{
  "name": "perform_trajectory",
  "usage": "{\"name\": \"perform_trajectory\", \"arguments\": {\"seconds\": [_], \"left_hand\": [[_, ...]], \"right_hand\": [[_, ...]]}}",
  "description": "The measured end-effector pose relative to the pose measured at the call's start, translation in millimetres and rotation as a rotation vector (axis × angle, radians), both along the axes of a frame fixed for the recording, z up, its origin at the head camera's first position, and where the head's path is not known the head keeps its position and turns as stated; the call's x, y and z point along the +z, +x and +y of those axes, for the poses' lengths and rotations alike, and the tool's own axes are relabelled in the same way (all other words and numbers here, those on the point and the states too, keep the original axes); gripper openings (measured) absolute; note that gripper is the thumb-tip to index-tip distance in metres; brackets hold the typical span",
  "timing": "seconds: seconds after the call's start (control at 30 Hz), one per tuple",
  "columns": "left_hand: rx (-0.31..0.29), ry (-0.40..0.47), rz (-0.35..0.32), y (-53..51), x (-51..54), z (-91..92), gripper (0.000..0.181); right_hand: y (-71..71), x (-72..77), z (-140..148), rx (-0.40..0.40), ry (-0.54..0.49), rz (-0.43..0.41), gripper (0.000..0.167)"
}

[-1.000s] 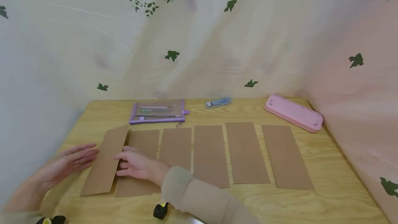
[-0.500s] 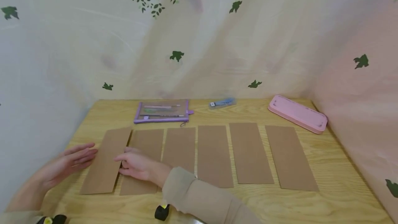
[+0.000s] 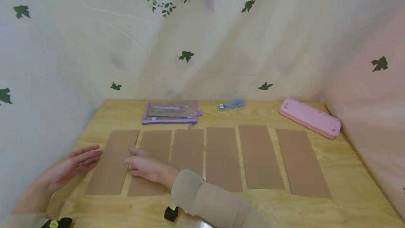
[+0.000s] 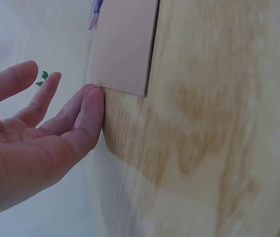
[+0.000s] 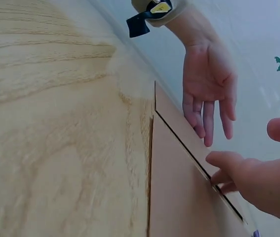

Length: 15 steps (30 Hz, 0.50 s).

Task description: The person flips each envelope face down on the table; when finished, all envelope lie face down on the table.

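Note:
Several brown cardboard rectangles lie in a row on the wooden table. My left hand (image 3: 76, 164) is beside the left edge of the leftmost cardboard piece (image 3: 112, 163), fingers extended and fingertips at that edge. In the left wrist view, fingertips of the left hand (image 4: 46, 138) meet near a corner of a cardboard piece (image 4: 122, 49). My right hand (image 3: 148, 164) reaches over the second cardboard piece (image 3: 155, 140), its fingers touching the leftmost piece's right edge. The right wrist view has the thumb of the right hand (image 5: 263, 182) held apart from the fingers, gripping nothing.
Behind the row lie a purple-edged clear pencil pouch (image 3: 171, 113), a blue item in clear wrapping (image 3: 232, 104) and a pink case (image 3: 310, 117). A printed curtain (image 3: 215, 45) stands behind the table (image 3: 345, 178). A black strap (image 3: 171, 214) hangs near the right sleeve.
The leftmost cardboard piece, tilted up at its right side before, now lies flat, with a gap beside the second piece. The view has shifted slightly; both hands stay near its edges.

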State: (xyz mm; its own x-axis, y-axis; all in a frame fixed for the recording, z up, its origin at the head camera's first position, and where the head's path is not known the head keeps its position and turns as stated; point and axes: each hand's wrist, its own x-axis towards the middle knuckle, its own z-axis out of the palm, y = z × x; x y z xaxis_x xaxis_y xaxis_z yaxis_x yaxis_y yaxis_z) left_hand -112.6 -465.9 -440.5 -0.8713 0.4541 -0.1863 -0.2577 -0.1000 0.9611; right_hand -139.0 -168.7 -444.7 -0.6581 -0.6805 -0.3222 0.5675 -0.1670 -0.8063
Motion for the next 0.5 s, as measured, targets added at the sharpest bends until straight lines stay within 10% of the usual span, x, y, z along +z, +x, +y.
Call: {"name": "perform_trajectory", "arguments": {"seconds": [0.1,0.2,0.37,0.5], "left_hand": [[0.066,-0.222,0.049,4.3,5.9,4.8,0.036],[0.128,-0.566,0.161,6.7,20.9,18.7,0.041],[0.211,-0.988,0.517,5.1,67.9,55.2,0.054],[0.305,-1.143,0.832,3.2,103.5,89.6,0.055]], "right_hand": [[-3.5,2.3,9,0.066,0.009,0.034,0.067],[-15.9,15.1,30,0.174,0.109,0.242,0.059],[-47.7,66.7,94,0.33,0.429,1.058,0.043],[-62.8,109.0,156,0.143,0.641,1.754,0.035]]}}
